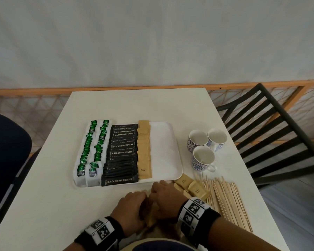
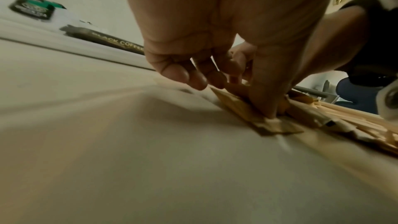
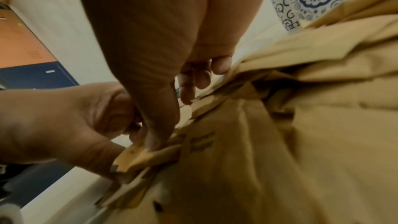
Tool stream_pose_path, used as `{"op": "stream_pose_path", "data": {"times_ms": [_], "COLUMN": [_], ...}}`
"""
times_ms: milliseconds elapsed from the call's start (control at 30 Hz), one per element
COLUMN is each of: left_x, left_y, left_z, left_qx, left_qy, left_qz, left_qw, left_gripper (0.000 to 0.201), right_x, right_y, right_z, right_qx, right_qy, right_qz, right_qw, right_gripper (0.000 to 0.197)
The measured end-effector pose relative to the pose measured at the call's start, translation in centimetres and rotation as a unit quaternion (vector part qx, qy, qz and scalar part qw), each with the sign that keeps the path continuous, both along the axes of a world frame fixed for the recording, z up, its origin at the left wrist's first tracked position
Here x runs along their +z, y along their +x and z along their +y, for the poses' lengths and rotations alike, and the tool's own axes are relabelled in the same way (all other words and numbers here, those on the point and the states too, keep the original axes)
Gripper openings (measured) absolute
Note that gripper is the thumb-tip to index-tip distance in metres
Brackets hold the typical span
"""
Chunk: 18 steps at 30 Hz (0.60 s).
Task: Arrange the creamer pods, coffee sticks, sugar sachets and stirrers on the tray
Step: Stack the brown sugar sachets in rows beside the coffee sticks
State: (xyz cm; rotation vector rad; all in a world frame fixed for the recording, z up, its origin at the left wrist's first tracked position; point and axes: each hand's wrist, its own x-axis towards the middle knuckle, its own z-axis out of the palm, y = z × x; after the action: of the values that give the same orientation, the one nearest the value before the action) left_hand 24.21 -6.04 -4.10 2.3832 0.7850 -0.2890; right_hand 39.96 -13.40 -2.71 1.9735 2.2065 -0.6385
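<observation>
On the white tray [image 1: 163, 151], left to right, lie green-lidded creamer pods [image 1: 92, 151], black coffee sticks [image 1: 122, 154] and a column of brown sugar sachets [image 1: 144, 153]; the tray's right part is bare. Loose sugar sachets [image 1: 190, 187] are heaped on the table in front of the tray's right corner. Both hands meet at that heap. My left hand [image 1: 143, 201] pinches a small stack of sachets [image 3: 146, 157] between thumb and curled fingers. My right hand [image 1: 156, 192] grips the same stack, thumb on top. Wooden stirrers [image 1: 227, 201] lie just right of the heap.
Three blue-patterned cups [image 1: 203, 156] stand right of the tray. A black slatted chair [image 1: 272, 134] is beside the table's right edge, and a dark blue chair [image 1: 5, 151] at its left. The table's near edge runs close under my wrists.
</observation>
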Motion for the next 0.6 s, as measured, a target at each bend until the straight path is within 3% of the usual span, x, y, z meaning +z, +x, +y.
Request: {"op": "stream_pose_path", "data": {"times_ms": [100, 300, 433, 600], "left_x": [-0.5, -1.6, -1.5, -0.7], "left_y": [-0.5, -1.5, -1.1, -0.7], "left_z": [0.3, 0.9, 1.2, 1.3], "left_qx": [0.040, 0.111, 0.081, 0.040], "left_qy": [-0.031, -0.063, -0.036, -0.006], "left_qz": [-0.051, -0.064, -0.028, 0.043], "left_qw": [0.997, 0.990, 0.996, 0.998], "left_gripper": [0.030, 0.050, 0.030, 0.035], "right_x": [0.1, 0.8, 1.3, 1.5], "right_y": [-0.7, -1.3, -1.4, -1.2], "right_z": [0.3, 0.7, 1.2, 1.8], "right_qx": [0.026, 0.043, 0.055, 0.058], "right_qy": [-0.020, -0.005, -0.005, -0.021], "right_qz": [-0.044, -0.073, -0.058, -0.059], "right_qw": [0.998, 0.996, 0.997, 0.996], "right_gripper": [0.061, 0.063, 0.059, 0.055]}}
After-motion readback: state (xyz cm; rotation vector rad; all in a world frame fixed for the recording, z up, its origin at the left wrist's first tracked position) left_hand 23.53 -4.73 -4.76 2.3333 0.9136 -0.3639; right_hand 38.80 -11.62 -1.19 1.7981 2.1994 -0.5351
